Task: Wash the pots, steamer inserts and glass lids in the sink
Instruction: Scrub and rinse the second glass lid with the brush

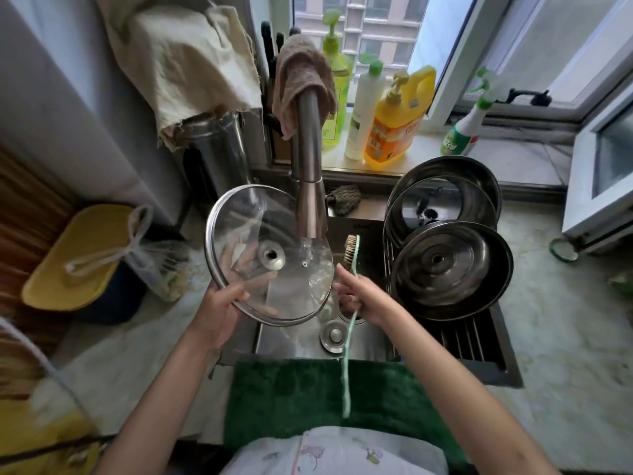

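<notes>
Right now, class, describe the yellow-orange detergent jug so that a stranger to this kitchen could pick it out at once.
Find the windowsill behind the sink, where a row of bottles stands right of the tap. The detergent jug stands there, right of a white bottle with a green cap. It alone is yellow-orange, with a built-in handle and a pump top.

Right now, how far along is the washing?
Looks done: steel pots and lids stacked in the drying rack on the right. In hand: the left hand holds a round glass lid under the running steel faucet; the right hand grips a green long-handled brush. Left: nothing else visible in the sink basin.
</notes>
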The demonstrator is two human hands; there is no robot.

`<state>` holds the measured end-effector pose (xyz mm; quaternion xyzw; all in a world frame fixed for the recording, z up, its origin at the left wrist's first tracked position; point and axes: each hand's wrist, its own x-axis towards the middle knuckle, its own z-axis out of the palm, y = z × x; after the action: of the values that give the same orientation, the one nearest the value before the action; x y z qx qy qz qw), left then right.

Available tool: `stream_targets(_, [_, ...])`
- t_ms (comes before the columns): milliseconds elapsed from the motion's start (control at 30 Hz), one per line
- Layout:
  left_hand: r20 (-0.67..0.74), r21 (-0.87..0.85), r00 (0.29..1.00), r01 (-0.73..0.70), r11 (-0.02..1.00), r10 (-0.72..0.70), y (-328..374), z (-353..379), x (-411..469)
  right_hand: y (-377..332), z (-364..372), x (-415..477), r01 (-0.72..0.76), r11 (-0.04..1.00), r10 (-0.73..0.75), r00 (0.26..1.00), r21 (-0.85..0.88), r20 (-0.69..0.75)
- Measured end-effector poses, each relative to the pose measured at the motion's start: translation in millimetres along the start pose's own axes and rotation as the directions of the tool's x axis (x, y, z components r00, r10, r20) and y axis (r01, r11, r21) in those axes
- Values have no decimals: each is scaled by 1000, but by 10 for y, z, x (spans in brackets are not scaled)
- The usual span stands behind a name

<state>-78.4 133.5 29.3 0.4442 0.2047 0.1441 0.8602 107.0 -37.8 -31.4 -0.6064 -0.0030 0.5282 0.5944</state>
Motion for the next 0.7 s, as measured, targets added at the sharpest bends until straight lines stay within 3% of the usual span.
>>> stream_targets(100, [60, -64, 998, -21, 998, 25, 50, 7, 25, -12, 195, -27, -2, 966, -11, 999, 259, 48])
stream_targets(233, [138, -167, 990, 8, 986, 16, 14, -22, 150, -172, 250, -126, 153, 965, -154, 988, 214, -10])
stream_targets(333, [306, -321, 952, 87, 943, 16, -91, 19, 237, -361, 212, -222, 252, 937, -258, 966, 242, -8])
stream_targets(400, [423, -412, 906, 172, 895, 21, -154, 114, 307, -481, 163, -299, 282, 902, -271, 959, 327, -81])
stream_targets(500, [465, -465, 885, 220, 857, 25, -248, 229, 419, -583, 59, -441, 299, 868, -261, 954, 395, -148])
stream_targets(567, [403, -450, 914, 237, 861, -41, -276, 286, 483, -636, 21, -545, 344, 846, -282, 937, 408, -207])
stream_targets(700, [66, -299, 979, 206, 932, -195, -359, 431, 543, -680, 24, -683, 472, 802, -334, 862, 366, -381])
